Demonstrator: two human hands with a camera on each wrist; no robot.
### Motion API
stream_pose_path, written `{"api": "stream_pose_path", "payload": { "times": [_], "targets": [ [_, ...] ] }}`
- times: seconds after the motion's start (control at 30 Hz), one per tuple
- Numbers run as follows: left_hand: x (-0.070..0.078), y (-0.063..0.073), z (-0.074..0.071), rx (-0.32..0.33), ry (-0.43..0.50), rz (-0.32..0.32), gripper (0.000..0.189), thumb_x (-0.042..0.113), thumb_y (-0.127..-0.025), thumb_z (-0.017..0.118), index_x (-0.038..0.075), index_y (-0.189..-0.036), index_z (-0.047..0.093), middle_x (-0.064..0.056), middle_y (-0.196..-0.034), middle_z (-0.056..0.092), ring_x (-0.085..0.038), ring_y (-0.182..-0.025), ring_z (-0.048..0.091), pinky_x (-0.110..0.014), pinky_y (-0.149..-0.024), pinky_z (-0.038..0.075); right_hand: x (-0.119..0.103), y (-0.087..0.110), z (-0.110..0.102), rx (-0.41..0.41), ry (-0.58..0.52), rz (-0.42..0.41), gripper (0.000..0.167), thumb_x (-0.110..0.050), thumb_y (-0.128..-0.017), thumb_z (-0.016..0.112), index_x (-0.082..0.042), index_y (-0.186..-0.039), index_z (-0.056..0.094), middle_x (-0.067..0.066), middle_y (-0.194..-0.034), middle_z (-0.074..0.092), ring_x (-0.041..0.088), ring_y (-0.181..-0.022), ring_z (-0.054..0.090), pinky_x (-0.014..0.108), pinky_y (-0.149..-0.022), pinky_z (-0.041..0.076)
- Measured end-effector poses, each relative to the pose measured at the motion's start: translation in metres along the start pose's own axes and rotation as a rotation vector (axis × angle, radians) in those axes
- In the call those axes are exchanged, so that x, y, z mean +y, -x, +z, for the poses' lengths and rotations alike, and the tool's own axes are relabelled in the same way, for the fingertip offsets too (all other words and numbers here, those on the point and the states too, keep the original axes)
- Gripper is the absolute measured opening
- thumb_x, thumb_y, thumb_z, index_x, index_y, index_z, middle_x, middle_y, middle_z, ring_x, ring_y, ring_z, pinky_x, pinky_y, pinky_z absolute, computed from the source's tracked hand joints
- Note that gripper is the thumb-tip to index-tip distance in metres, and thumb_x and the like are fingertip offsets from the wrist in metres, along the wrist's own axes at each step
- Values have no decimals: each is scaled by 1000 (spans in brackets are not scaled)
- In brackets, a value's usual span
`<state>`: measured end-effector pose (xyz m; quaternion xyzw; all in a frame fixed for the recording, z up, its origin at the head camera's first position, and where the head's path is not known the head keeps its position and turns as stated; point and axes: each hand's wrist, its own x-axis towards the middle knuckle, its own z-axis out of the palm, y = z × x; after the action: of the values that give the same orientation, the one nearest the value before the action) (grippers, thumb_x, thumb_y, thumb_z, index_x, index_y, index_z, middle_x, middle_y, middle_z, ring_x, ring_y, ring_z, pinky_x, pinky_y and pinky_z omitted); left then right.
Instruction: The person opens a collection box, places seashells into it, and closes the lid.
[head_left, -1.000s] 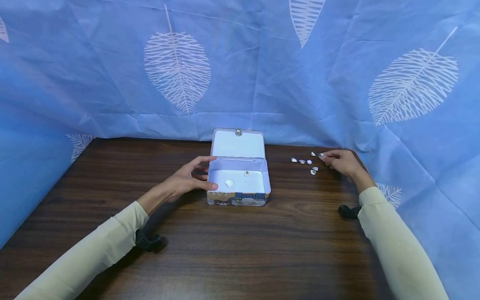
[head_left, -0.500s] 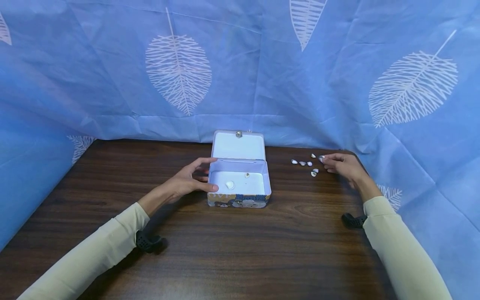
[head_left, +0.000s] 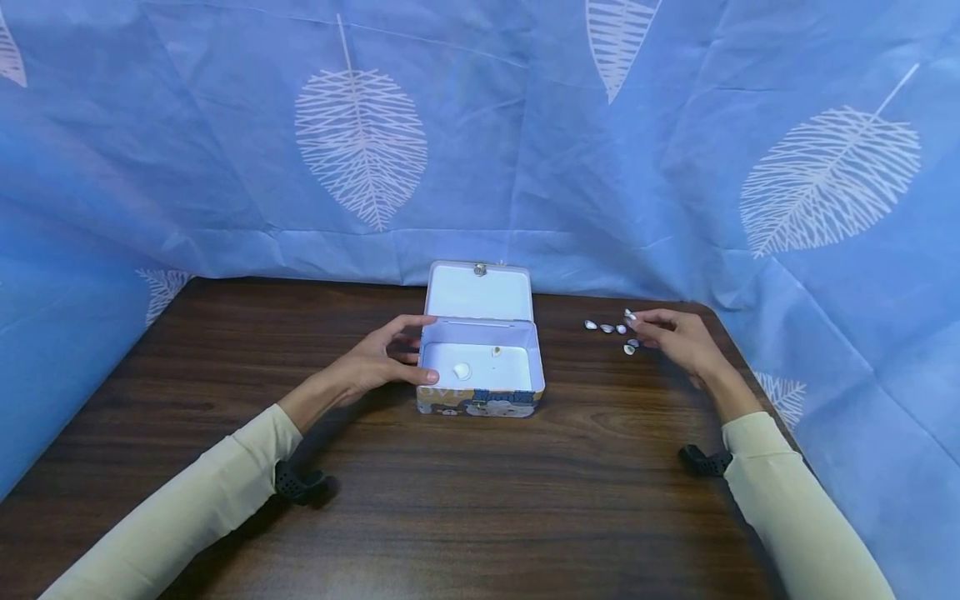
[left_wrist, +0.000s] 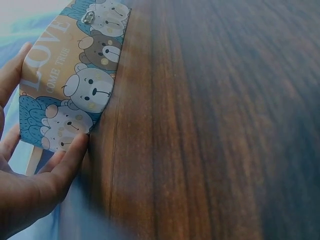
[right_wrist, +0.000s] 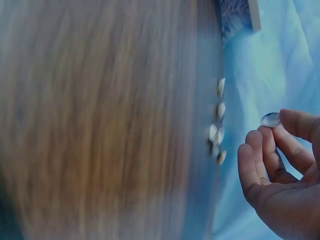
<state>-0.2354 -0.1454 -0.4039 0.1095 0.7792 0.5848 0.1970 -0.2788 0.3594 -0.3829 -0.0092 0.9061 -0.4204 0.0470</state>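
A small tin box (head_left: pixel 480 403) with its lid (head_left: pixel 480 291) raised stands near the back of the table. Two shells lie inside it, a larger white shell (head_left: pixel 462 371) and a smaller shell (head_left: pixel 497 352). My left hand (head_left: pixel 369 356) holds the tin by its left end, thumb at the front corner and index finger at the rear; bears and lettering show on its side in the left wrist view. Between thumb and fingertips my right hand (head_left: pixel 678 340) pinches a shell (right_wrist: pixel 270 119), raised off the table in the right wrist view. Several loose shells (head_left: pixel 607 329) lie just left of it.
The dark wooden table (head_left: pixel 480 500) meets a blue curtain (head_left: pixel 480 167) with white leaf prints at the back and right. A black wrist strap (head_left: pixel 300 483) hangs under the left cuff and another strap (head_left: pixel 703 461) under the right.
My right hand has lifted the pinched shell from the table and moved it a little left, over the other shells. The left hand stays at the tin box.
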Motion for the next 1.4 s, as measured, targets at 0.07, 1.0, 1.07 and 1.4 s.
{"api": "stream_pose_path", "payload": {
  "times": [0.07, 1.0, 1.07, 1.4],
  "targets": [
    [1, 0, 1, 0, 4, -2, 93, 19, -94, 95, 32, -172, 45, -24, -171, 40, -47, -155, 51, -62, -125, 49, -6, 4, 2, 0, -16, -6, 57, -40, -119, 60, 2, -158, 62, 29, -167, 56, 49, -141, 68, 62, -123, 52],
    [-1, 0, 1, -10, 1, 16, 97, 22, -95, 94, 34, -175, 41, -23, -172, 41, -47, -155, 52, -61, -123, 52, -75, 32, 58, -48, -29, -139, 46, -38, -115, 68, -8, -150, 73, 24, -149, 72, 46, -134, 73, 67, -128, 45],
    [-1, 0, 1, -11, 2, 20, 97, 22, -95, 94, 34, -175, 41, -23, -172, 41, -47, -155, 52, -61, -123, 52, -80, 33, 62, -55, -26, -147, 45, -38, -115, 68, -8, -149, 74, 24, -146, 74, 46, -133, 73, 66, -123, 50],
    [-1, -1, 0, -8, 17, 17, 97, 21, -95, 94, 33, -176, 41, -25, -173, 39, -48, -157, 51, -62, -124, 51, -102, 31, 81, -88, -74, -156, 41, -35, -114, 70, -10, -145, 76, 21, -144, 75, 43, -133, 74, 64, -114, 57]
  ]
}}
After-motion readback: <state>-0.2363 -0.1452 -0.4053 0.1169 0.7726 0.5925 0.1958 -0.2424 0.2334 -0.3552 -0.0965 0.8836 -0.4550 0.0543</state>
